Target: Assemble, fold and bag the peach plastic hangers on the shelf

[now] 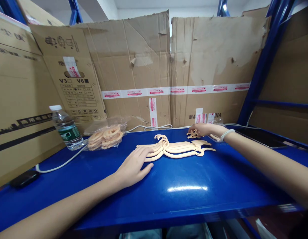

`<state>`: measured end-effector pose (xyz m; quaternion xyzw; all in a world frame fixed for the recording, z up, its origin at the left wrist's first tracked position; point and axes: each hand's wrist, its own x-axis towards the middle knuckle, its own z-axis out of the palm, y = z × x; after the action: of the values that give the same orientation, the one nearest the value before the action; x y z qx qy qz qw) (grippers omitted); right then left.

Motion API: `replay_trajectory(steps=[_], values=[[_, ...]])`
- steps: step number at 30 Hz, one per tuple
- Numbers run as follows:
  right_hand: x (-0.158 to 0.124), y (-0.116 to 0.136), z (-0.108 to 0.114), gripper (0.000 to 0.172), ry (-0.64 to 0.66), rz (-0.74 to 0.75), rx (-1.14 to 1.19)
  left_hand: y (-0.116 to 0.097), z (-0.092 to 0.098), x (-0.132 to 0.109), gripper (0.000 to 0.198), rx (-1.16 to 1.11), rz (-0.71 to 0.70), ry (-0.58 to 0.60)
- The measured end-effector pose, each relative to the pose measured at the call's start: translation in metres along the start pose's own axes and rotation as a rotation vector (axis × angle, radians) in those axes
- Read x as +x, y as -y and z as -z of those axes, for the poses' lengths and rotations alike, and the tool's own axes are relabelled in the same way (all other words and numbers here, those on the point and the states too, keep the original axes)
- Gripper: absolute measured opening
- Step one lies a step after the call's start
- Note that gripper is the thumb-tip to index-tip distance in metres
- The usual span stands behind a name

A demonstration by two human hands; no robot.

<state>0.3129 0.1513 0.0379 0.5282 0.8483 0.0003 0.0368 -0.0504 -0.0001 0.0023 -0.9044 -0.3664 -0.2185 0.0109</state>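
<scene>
A stack of cream-coloured plastic clothes hangers [180, 147] lies on the blue tabletop, their hooks near the middle. My left hand [134, 166] rests over the left end of the stack, fingers stretched out flat and thumb apart on the table. Beyond the stack's right end, my right hand [202, 129] is closed around a small cream plastic piece with several knobbed prongs [193, 134]; its exact kind is unclear. A clear plastic bag [216, 136] with cream parts lies just under and beside my right wrist, partly hidden by it.
At the left stand a water bottle [67, 129] and a clear bag of cream ring-shaped parts [107, 136]. A black device [24, 179] with a white cable sits near the left edge. A dark flat tablet-like object [260, 137] lies at right. Cardboard sheets [134, 66] wall the back.
</scene>
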Motion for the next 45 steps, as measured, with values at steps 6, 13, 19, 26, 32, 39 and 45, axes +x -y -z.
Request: replay_trajectory(steps=[6,13,19,26,32,39,45], values=[[0.019,0.007,0.000,0.053,-0.028,-0.093,0.016,0.003,-0.004,-0.002,0.036,0.016,0.015,-0.007],[0.011,-0.003,0.003,0.052,-0.087,-0.098,0.006,0.005,-0.003,-0.003,0.034,-0.002,-0.001,-0.031],[-0.007,-0.023,0.003,0.052,-0.033,-0.063,-0.030,0.005,-0.004,-0.001,0.032,-0.012,-0.014,-0.024],[0.003,-0.005,-0.004,0.025,-0.031,-0.056,-0.021,0.005,-0.007,-0.002,0.030,0.013,-0.001,-0.027],[0.017,0.022,-0.002,0.026,-0.158,-0.027,-0.008,0.004,-0.006,-0.002,0.030,0.014,-0.004,-0.037],[-0.009,0.076,-0.004,0.028,-0.342,0.003,0.031,0.004,-0.002,-0.002,0.035,-0.012,0.016,-0.029],[-0.059,0.133,-0.031,0.039,-0.348,0.188,0.160,0.010,-0.008,-0.001,0.047,0.077,0.118,0.032]])
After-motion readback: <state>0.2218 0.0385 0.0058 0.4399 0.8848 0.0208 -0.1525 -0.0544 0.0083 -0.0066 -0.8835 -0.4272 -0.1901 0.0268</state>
